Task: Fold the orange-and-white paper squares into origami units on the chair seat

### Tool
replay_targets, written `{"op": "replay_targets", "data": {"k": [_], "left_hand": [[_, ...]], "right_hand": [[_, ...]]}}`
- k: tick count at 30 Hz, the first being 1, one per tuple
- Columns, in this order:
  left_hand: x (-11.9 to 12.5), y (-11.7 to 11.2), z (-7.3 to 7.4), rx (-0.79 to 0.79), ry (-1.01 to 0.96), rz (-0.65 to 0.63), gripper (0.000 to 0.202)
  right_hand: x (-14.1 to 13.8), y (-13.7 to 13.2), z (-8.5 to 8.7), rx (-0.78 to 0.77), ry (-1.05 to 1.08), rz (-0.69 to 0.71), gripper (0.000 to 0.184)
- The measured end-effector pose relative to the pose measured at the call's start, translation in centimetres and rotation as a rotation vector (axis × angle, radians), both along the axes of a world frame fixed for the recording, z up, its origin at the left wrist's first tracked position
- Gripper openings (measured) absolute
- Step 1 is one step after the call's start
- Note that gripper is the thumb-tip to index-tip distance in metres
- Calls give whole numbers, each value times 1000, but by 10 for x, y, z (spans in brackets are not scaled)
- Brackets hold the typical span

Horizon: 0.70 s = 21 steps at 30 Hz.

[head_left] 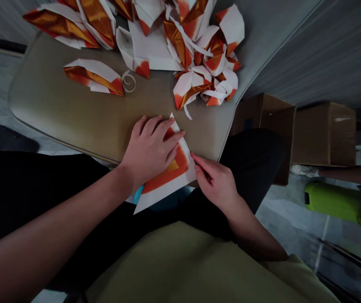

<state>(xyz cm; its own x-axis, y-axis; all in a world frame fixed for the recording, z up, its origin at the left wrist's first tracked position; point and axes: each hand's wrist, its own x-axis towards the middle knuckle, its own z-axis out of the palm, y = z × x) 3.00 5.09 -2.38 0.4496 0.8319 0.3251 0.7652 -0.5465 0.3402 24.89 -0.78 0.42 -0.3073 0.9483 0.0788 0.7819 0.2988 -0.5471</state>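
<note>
**Two hands folding orange-and-white paper on a tan board**

A tan padded board [73, 101] with rounded corners is resting across the person's lap, and black trousers [41, 198] and an olive shirt [167, 265] are showing below it. Behind the board, a grey ribbed wall [313, 54] is running along the top right, and a concrete floor [287, 214] is showing at lower right.

The folded paper sheet [167, 181], white with orange and gold bands, is sitting at the near edge of the board and hanging partly over it, with a blue corner [138, 194] poking out beneath. The left hand [150, 151] is lying spread and pressing down on the sheet. The right hand [215, 183] is at the sheet's right edge with its fingers [201, 165] curled against it; cannot tell if the thumb is pinching from below.

A heap of folded paper pieces [199, 54] is covering the far end of the board, with one loose folded piece [93, 76] lying apart from it beside a small white coil [129, 81]. Two cardboard boxes [271, 126] [325, 134] are standing on the right, near a green cylinder [332, 201]. A bare leg [354, 176] with a white shoe [303, 170] is stretching across behind it.
</note>
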Motion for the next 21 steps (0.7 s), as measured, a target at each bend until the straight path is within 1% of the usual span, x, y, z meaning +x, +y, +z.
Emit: {"op": "replay_targets", "data": {"k": [9,15,18,21], "left_hand": [[0,0,2,-18,12,1,41],[0,-2,0,85,30,-24,36],[-1,-2,-1,169,27,-87,33],[-1,0,1,226,45,-198,31]], "right_hand": [[0,-7,-3,31,-54,17,38],[2,-8,-4,7,-54,13,38],[3,-7,-4,-10,-59,10,38],[2,-6,-3,-21,-63,7,37]]}}
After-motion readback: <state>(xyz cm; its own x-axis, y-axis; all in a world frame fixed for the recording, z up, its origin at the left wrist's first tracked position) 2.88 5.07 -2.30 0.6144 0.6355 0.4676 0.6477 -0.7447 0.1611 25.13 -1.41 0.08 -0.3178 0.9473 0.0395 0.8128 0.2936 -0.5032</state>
